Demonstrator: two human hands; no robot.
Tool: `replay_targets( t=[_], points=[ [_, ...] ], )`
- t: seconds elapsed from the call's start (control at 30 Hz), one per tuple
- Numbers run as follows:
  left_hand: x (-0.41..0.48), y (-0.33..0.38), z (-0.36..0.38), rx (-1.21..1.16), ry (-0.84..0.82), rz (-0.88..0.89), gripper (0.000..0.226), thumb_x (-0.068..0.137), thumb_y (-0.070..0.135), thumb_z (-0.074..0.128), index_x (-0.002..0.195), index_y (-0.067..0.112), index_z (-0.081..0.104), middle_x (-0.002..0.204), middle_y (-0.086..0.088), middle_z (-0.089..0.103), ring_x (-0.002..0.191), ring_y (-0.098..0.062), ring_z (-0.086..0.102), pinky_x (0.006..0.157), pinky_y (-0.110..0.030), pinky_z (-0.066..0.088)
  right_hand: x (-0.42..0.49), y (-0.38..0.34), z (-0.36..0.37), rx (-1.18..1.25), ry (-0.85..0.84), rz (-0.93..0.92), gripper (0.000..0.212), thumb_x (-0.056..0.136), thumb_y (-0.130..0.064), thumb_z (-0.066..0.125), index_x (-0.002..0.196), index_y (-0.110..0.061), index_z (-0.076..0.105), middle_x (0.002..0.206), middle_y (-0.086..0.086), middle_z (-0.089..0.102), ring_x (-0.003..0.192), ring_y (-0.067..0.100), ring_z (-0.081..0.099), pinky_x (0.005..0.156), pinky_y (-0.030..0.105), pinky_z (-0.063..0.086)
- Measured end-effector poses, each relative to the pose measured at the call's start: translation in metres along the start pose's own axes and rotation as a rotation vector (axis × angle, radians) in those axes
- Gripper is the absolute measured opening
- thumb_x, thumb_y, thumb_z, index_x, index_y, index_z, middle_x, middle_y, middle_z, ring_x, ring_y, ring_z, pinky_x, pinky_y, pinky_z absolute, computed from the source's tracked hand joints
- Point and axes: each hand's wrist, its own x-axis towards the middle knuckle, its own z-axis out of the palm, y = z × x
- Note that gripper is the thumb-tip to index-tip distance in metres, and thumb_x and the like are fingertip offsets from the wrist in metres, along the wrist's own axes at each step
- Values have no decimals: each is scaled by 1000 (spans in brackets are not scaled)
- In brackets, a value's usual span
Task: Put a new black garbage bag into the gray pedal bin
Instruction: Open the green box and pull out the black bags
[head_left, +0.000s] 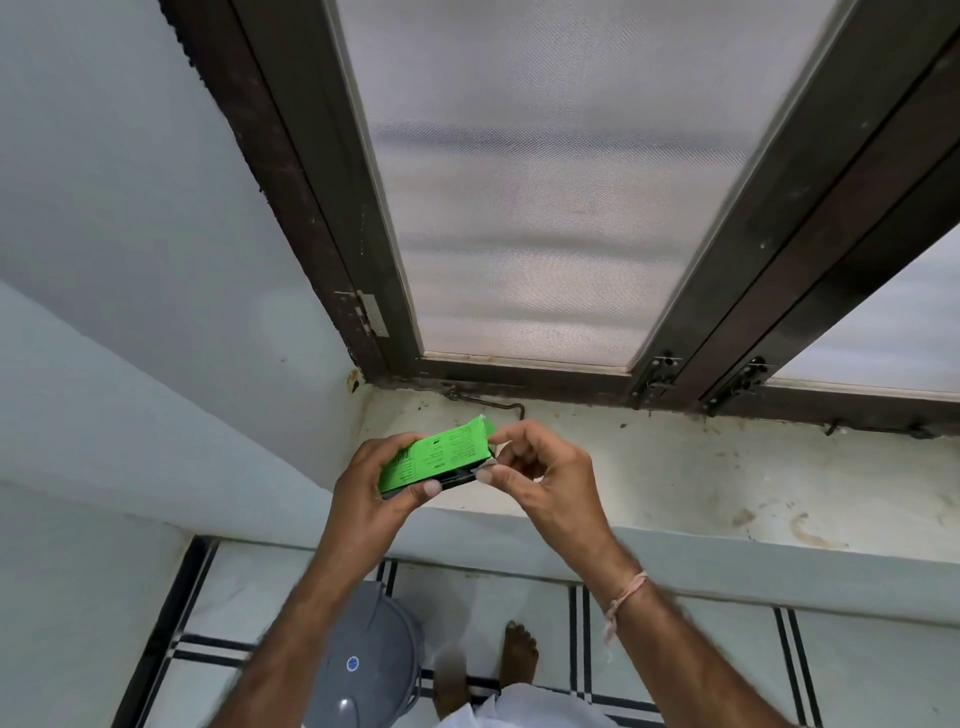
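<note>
The left hand (371, 493) grasps a small bright green cardboard box (435, 458) with black printed text, thumb on the near edge and fingers wrapped around its left end. The right hand (545, 478) pinches the right end of the box, thumb and fingertips closed at its open flap. The box is held level above the stained white window ledge (675, 478), without touching it. Whether a black bag shows at the box opening cannot be told. The gray round plastic pedal bin (358, 670) stands on the white tiled floor with black stripes (675, 649), near and below the left forearm, with its lid closed. A bare foot (519, 654) rests just right of the bin. A dark brown framed window with mesh screen (545, 182) rises at the far side of the ledge.
</note>
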Motion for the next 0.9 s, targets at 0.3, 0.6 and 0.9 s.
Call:
replay_targets(
  t=[0.3,0.6,0.9],
  points=[
    [-1,-3,-5,-14,5,-10,50,79,32,82,125,37,65,122,13,62,111,7,56,80,-3,45,0,-4,-1,25,-22,-38,21,82,-21,87,100,-21,77,86,-2,71,78,18,66,68,29,56],
    [1,-3,-15,-18,-64,15,49,78,29,81,120,46,62,119,25,60,113,6,56,82,-9,49,4,-10,-4,56,-149,45,64,82,-16,87,141,-26,65,87,5,71,76,4,64,76,20,55],
    [-4,-12,-23,-179,-150,-58,51,79,25,76,128,33,65,129,8,62,119,-7,59,87,-21,55,2,-22,-4,117,-68,72,11,90,-8,79,101,-8,81,84,-3,78,71,12,74,66,25,60]
  ],
)
